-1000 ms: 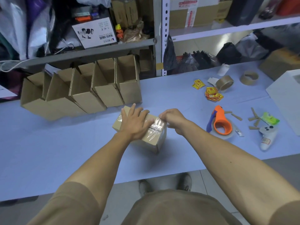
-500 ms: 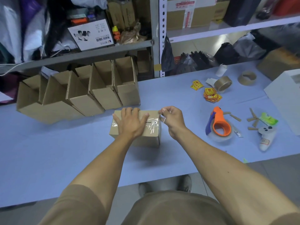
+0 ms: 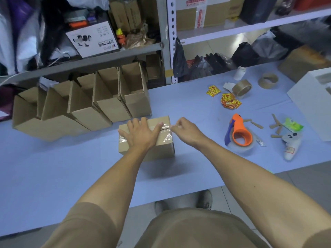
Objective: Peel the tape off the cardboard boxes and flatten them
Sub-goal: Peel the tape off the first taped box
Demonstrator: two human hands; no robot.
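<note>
**Cardboard box pinned down, tape end pinched at its right edge**

Head view: Cardboard box (image 3: 162,146), small and taped shut, sits on the blue table (image 3: 53,167) just in front of a row of open boxes (image 3: 86,106) that lean against the shelving (image 3: 107,58). The left hand (image 3: 141,135) lies flat on its top, fingers straight and spread, pressing it to the table. The right hand (image 3: 186,130) is at the box's upper right edge with thumb and forefinger curled together; they appear to pinch the loose end of the clear tape (image 3: 165,136), though the film is too thin and glossy to make out the exact contact. The tape runs along the top seam and wrinkles down the right side.

Judging from its size and plain walls, the box is probably light and fairly stiff, so it would slide or lift under a pull unless held; the flat palm on top is a sensible anchor. The tape looks thin, stretchy and liable to tear or split into strips, so a grip close to the lifted end and a low, steady pull along the seam would likely suit it. The cardboard's surface paper may rip away with the adhesive.

To the right lie an orange tape dispenser (image 3: 240,133), a brown tape roll (image 3: 241,87) and some yellow stickers (image 3: 230,101), well apart from the box.
</note>
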